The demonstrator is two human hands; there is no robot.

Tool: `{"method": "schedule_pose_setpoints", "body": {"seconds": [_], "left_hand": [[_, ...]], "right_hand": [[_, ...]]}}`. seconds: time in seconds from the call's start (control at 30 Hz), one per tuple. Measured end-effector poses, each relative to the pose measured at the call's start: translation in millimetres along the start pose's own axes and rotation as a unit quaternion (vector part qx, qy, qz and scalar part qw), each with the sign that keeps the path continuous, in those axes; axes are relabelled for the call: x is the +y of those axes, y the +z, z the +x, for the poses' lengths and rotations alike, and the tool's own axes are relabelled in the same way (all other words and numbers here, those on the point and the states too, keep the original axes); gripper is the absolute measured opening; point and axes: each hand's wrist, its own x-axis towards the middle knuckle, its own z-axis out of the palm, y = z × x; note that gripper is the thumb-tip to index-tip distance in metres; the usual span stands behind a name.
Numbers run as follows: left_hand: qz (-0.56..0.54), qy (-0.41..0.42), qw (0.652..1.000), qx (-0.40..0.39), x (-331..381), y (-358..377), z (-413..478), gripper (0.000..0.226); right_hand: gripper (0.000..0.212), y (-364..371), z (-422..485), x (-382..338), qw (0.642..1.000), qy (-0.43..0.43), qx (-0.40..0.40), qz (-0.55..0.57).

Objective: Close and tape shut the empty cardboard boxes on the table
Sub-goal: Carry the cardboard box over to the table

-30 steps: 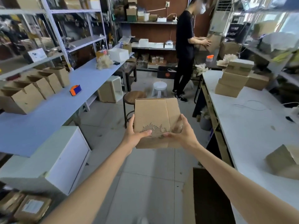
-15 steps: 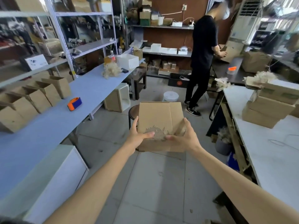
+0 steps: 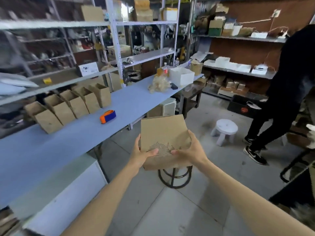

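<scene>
Two hands, left hand (image 3: 142, 155) and right hand (image 3: 190, 151), hold one box (image 3: 162, 133) in the air above a stool (image 3: 173, 176), fingers wrapped around its sides, thumbs on top. Beyond, left, a tape dispenser (image 3: 107, 116) lies on the desk (image 3: 68, 137) near a row of open boxes (image 3: 71, 106).

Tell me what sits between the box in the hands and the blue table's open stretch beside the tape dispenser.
Nothing visible blocks it. The held box, gripped by the left hand and right hand, hangs over the floor just off the blue table. The tape dispenser and row of open boxes sit farther back.
</scene>
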Motion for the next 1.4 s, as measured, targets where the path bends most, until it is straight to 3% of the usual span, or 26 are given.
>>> {"method": "schedule_pose_setpoints", "body": {"seconds": [0.23,0.57,0.77,1.07,1.27,1.4], "left_hand": [[-0.019,-0.010,0.994,0.104,2.8,-21.3,54.2,0.099],[-0.040,0.014,0.980,0.196,-0.9,-84.3,146.1,0.096],[-0.098,0.042,0.969,0.223,8.3,-116.4,197.3,0.090],[-0.120,-0.008,0.945,0.305,-6.1,-172.1,266.3,0.094],[-0.120,-0.049,0.918,0.374,-6.6,-209.1,318.4,0.093],[-0.134,-0.069,0.899,0.412,-6.4,-226.9,341.7,0.092]], "right_hand": [[0.093,38.1,102.9,9.8,0.992,-0.040,-0.118,0.003],[0.089,124.3,220.9,-11.1,0.973,-0.085,-0.216,0.012],[0.112,170.1,296.2,-47.8,0.959,-0.112,-0.258,-0.027],[0.121,262.8,384.0,-47.8,0.934,-0.116,-0.338,-0.008],[0.100,326.3,451.2,-61.7,0.905,-0.132,-0.405,-0.002],[0.100,362.1,488.0,-71.1,0.878,-0.127,-0.461,-0.004]]}}
